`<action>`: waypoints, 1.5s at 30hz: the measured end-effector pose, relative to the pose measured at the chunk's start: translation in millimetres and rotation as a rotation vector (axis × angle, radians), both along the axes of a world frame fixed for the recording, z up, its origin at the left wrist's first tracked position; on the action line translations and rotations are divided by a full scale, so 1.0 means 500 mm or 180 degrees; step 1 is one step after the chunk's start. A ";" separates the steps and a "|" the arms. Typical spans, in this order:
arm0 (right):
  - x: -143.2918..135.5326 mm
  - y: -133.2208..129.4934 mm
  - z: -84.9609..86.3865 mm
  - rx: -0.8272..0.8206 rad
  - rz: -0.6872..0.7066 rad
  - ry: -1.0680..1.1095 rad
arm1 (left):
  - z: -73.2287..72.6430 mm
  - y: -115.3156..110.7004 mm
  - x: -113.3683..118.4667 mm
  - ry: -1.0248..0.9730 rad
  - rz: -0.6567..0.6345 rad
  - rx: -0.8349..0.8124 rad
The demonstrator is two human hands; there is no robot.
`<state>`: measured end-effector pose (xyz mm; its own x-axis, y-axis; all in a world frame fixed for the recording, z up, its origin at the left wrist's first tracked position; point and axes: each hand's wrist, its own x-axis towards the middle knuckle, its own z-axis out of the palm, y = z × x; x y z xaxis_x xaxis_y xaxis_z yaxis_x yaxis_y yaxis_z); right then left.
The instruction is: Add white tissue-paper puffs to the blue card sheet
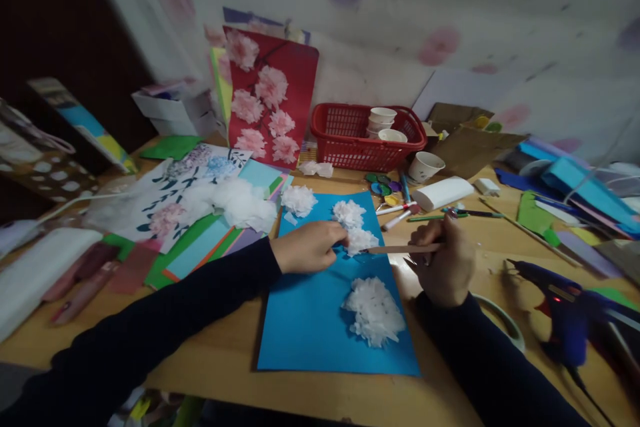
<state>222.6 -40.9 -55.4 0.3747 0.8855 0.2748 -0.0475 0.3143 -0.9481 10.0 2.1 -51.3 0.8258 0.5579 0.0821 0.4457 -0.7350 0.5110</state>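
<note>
A blue sheet of paper (305, 330) lies on the table with white tissue-paper flowers on it. My left hand (311, 247) is closed, its fingertips pinched at the left edge of the middle flower (363, 241); what they hold is hidden. My right hand (445, 260) grips a slim pinkish-brown stick (405, 249), like a pencil or brush handle. Its far end points left and reaches the lower edge of that flower. Above are a flower (349, 213) and, at the upper left, another flower (299, 201). The largest flower (375, 311) sits at the lower right.
A hot glue gun (563, 300) with a red light and a tape roll (503, 323) are at right. Behind stand a red basket (367, 153) with paper cups and a red card (280, 93) with pink flowers. White fluff (245, 203) and colored papers lie left.
</note>
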 end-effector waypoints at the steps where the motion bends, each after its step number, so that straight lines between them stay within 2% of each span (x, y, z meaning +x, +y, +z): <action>1: 0.003 0.004 -0.003 -0.0059 0.0122 0.0158 | 0.011 0.004 -0.006 0.0042 -0.0066 -0.0002; 3: 0.006 0.010 -0.008 -0.0240 0.0301 0.0509 | 0.045 0.016 -0.028 0.0138 -0.0177 0.0022; 5: 0.007 0.013 -0.009 -0.0431 0.0405 0.0889 | 0.092 0.033 -0.064 0.0240 -0.0013 0.0104; 8: 0.007 0.014 -0.005 -0.0697 0.0542 0.1373 | 0.162 0.062 -0.135 0.0613 0.0994 0.0320; 9: 0.006 0.013 -0.003 -0.0785 0.0581 0.1510 | 0.178 0.072 -0.159 0.0775 0.1305 0.0470; 11: 0.004 0.012 0.002 -0.0968 0.0624 0.1753 | 0.193 0.094 -0.205 0.1071 0.1667 0.0636; 13: 0.002 0.012 0.006 -0.1107 0.0608 0.1914 | 0.186 0.117 -0.241 0.1366 0.1827 0.0558; 15: -0.001 0.012 0.010 -0.1158 0.0560 0.1982 | 0.163 0.138 -0.262 0.1736 0.1793 0.0206; 18: -0.001 0.012 0.012 -0.1167 0.0499 0.2031 | 0.127 0.160 -0.265 0.2112 0.1729 -0.0226; 21: 0.004 0.013 0.010 -0.1243 0.0477 0.2099 | 0.110 0.165 -0.252 0.2194 0.1701 -0.0241; 25: 0.013 0.016 0.004 -0.1207 0.0499 0.2105 | 0.124 0.158 -0.249 0.2096 0.1658 -0.0173; 28: 0.017 0.017 0.000 -0.1125 0.0548 0.2098 | 0.140 0.154 -0.261 0.1814 0.1582 -0.0027; 31: 0.016 0.016 -0.001 -0.1163 0.0636 0.2152 | 0.146 0.155 -0.272 0.1583 0.1427 -0.0102; 38: 0.011 0.013 0.006 -0.1244 0.0661 0.2119 | 0.136 0.163 -0.269 0.1566 0.1365 -0.0643; 45: 0.007 0.015 0.008 -0.1272 0.0646 0.2114 | 0.110 0.174 -0.257 0.1371 0.1239 -0.0390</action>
